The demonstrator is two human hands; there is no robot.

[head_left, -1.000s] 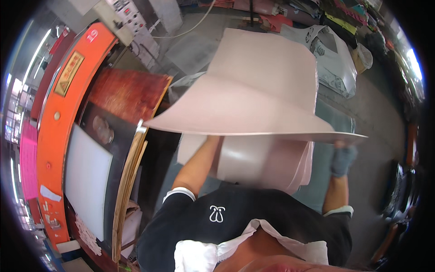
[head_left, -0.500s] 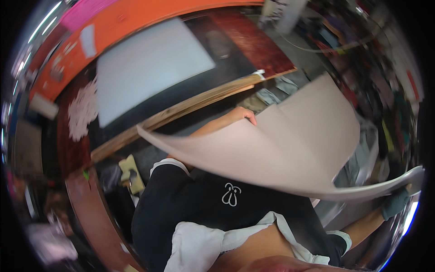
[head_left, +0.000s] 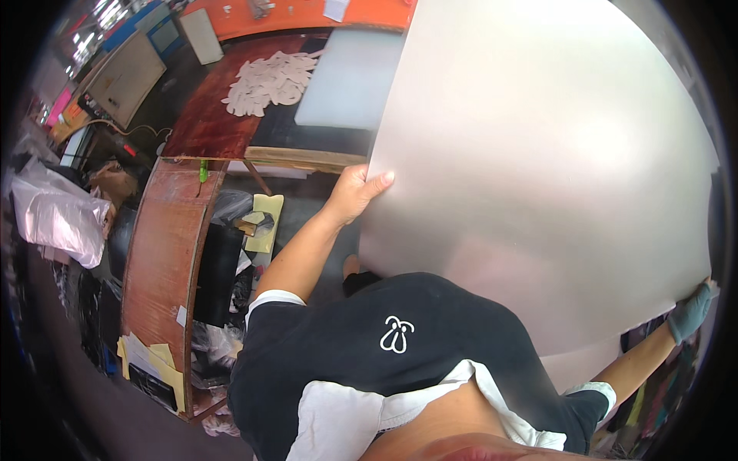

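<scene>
A large, smooth sheet (head_left: 530,177) of pale pinkish-beige material spans most of the right side in front of me. My left hand (head_left: 360,194) is bare and closed on its left edge, with the thumb lying on the near face. Far to the right, my right hand (head_left: 692,311), in a grey-green glove, grips the sheet's lower right edge; its fingertips are partly hidden. Behind the sheet, a pale translucent board (head_left: 342,84) lies on the workbench and is partly covered from view. A pile of cut pale pieces (head_left: 269,83) rests beside that board.
The dark red workbench (head_left: 207,115) has a wooden front edge (head_left: 307,157) and an orange machine beam (head_left: 300,19) behind it. A brown side table (head_left: 165,246) stands at my left, with papers at its near end. A plastic-wrapped bundle (head_left: 58,207) sits further left.
The sheet has swung up and spread out flatter, now covering the right of the view. My left hand has moved lower and leftward along with it. My view has turned left.
</scene>
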